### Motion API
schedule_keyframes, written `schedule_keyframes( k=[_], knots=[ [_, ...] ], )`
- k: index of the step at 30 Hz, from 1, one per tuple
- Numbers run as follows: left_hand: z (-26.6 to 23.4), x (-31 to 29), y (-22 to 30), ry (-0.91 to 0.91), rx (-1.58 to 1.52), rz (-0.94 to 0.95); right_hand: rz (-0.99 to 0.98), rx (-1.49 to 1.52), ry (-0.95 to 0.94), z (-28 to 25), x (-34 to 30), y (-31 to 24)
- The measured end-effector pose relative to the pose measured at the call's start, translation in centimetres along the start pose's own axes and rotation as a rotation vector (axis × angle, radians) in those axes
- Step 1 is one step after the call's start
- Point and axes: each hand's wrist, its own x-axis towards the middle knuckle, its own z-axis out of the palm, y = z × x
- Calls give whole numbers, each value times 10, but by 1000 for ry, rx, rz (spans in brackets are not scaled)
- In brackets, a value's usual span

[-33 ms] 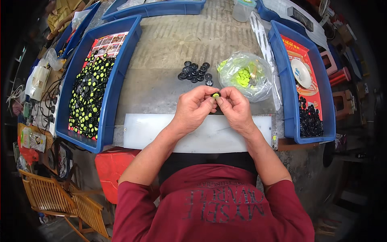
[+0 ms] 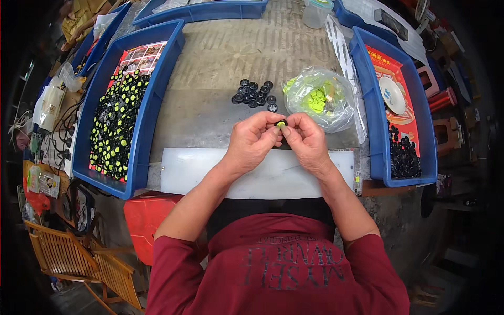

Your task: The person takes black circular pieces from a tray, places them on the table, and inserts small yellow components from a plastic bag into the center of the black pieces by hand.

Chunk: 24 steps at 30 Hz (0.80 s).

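Above the white board at the table's near edge, my left hand and my right hand meet. Between thumbs and forefingers they pinch a small round black disc with a lime-green insert; the fingers cover much of it. Just beyond them lies a loose group of black discs, with no green showing. To its right sits a clear plastic bag, its mouth spread, holding small lime-green pieces.
On the left, a blue tray holds many black discs with green centres. The right-hand blue tray contains black discs and a white dish. A lidded clear tub stands at the far side. A red stool is below the table.
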Motion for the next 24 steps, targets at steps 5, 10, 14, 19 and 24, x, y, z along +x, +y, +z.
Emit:
schedule_keyframes(
  k=[5,10,14,19,24],
  knots=[
    [3,0,1,27,-25,33,-33,-92,0,-2,0,2],
    [0,2,-2,5,-53,50,-34,-15,16,-1,1,1],
    [-4,2,-3,-35,-78,49,-25,65,-23,0,1,-5],
    [-3,2,-2,-39,-137,36,27,169,-46,0,2,-12],
    [-5,4,2,-59,-180,-7,14,161,-39,-1,3,-7]
  ],
)
